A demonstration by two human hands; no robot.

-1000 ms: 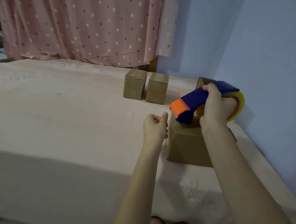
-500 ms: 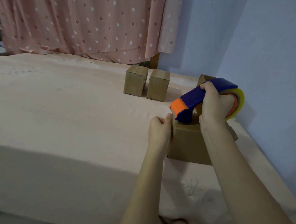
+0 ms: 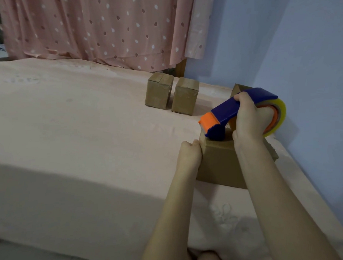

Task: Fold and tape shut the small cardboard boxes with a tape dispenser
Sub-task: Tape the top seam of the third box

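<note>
Head view, right hand point(image 3: 249, 121) grip wrapped round tape dispenser point(image 3: 225, 117) atop box point(image 3: 218, 161), left hand point(image 3: 189, 155) fingers curled, pinching its left edge

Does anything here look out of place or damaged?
Nothing stands out. The two far boxes stand upright side by side; the right hand grips the tape dispenser over the near box.

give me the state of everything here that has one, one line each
near box: upright on the bed, dispenser nose on its top
tape dispenser: tilted, orange nose down
left hand: fingers curled, against the near box's left edge
right hand: grips the dispenser
two far boxes: upright, flaps closed
box by the wall: mostly hidden
</note>
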